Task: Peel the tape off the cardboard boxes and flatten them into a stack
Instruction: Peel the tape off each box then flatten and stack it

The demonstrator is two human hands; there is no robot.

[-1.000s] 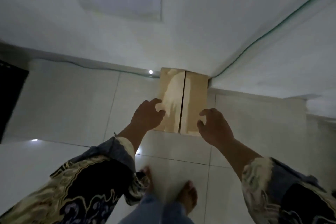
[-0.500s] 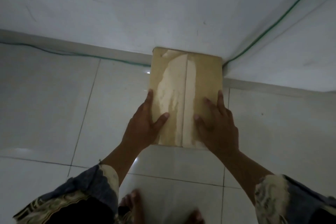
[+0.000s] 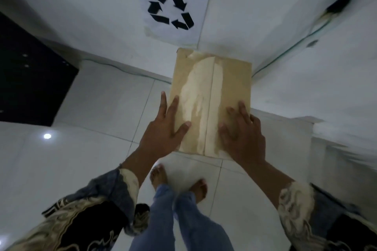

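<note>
The cardboard box (image 3: 212,100) lies flat on the white tiled floor (image 3: 102,108), its far end pushed into the corner where two white walls meet. Down the middle of its top face runs the seam between two flaps, and on either side of that seam the brown surface shows a pale, torn patch.

Both hands are down on the box's near end. The left hand (image 3: 165,130) sits at the box's left edge, fingers straight and spread: the thumb and one finger lie flat on the cardboard, while the outermost visible finger reaches past the edge, beside the box. Nothing is gripped there; it is an open palm resting on the surface. The right hand (image 3: 242,134) covers the box's near right corner, fingers extended forward and flat on the top, the thumb pointing in toward the seam. It too lies spread out, holding nothing.

Just on the near side of the box, two bare feet (image 3: 177,181) stand on the tile, with blue jeans (image 3: 179,220) above them. Patterned dark-and-cream sleeves (image 3: 91,210) cover both forearms.

On the wall beyond the box's far end hangs a white sheet with a black recycling symbol (image 3: 171,8). Well off to the box's left is a dark panel (image 3: 26,75), and a thin green cable (image 3: 285,55) climbs the wall from the box's far right corner.
</note>
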